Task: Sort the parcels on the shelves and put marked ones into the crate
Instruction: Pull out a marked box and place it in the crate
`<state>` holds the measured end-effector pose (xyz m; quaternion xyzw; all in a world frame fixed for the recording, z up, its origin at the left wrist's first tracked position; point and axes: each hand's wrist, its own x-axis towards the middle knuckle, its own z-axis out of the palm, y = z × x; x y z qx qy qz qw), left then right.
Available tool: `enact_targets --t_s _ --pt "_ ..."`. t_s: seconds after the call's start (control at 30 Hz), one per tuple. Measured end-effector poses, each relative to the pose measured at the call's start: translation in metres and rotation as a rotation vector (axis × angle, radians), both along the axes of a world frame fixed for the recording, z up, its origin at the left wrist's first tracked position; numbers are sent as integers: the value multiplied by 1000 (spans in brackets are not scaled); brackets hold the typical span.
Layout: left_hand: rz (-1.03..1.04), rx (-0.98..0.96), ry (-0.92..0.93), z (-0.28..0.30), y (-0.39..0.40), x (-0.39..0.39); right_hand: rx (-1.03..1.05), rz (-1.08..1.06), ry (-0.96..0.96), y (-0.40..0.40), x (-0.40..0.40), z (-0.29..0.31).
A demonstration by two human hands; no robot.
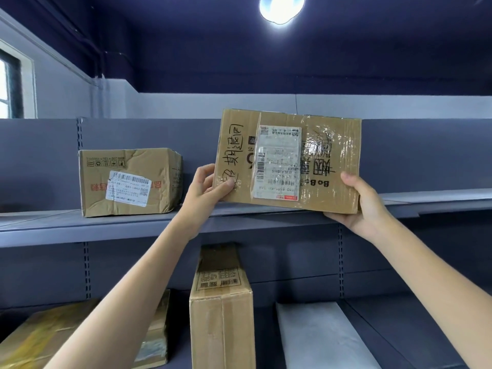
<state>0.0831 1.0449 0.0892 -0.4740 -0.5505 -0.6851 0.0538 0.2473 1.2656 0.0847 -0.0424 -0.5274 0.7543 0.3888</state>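
I hold a flat cardboard parcel [327, 161] upright in front of the top shelf [106, 225], its broad face turned to me. That face carries a white shipping label, clear tape and black handwritten marker characters. My left hand [206, 190] grips its lower left corner, thumb on the front. My right hand [359, 203] grips its lower right corner from below and behind. A second cardboard box [127, 182] with a white label stands on the top shelf to the left. No crate is in view.
On the lower shelf stand a tall narrow carton [222, 310], a taped carton [80, 336] at the left under my forearm, and a white flat package [322, 336] at the right. A ceiling lamp [282, 8] shines above. A window [10, 83] is at far left.
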Motion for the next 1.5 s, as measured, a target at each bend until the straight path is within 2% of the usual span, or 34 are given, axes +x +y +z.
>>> enact_targets --t_s 0.17,0.3,0.47,0.63,0.77,0.93,1.17,1.5 --pt "-20 151 -68 -4 -8 -3 -101 39 64 -32 -3 -10" --pt "-1 321 -252 -2 -15 -4 -176 92 90 -72 -11 -24" --pt "-75 396 -350 -8 -29 -2 -184 184 103 -113 -21 -43" --pt "-254 307 -350 -35 -39 13 -76 265 56 -154 -36 -53" --pt "-265 383 -338 -37 -55 15 33 300 -30 -174 -43 -53" --pt "-205 366 -267 -26 -89 9 153 57 105 -164 -32 -42" --pt "-173 221 -237 -20 -130 6 497 29 -23 -171 -24 -39" --pt "-61 150 -185 -38 -171 6 469 -25 -6 -217 -36 -71"
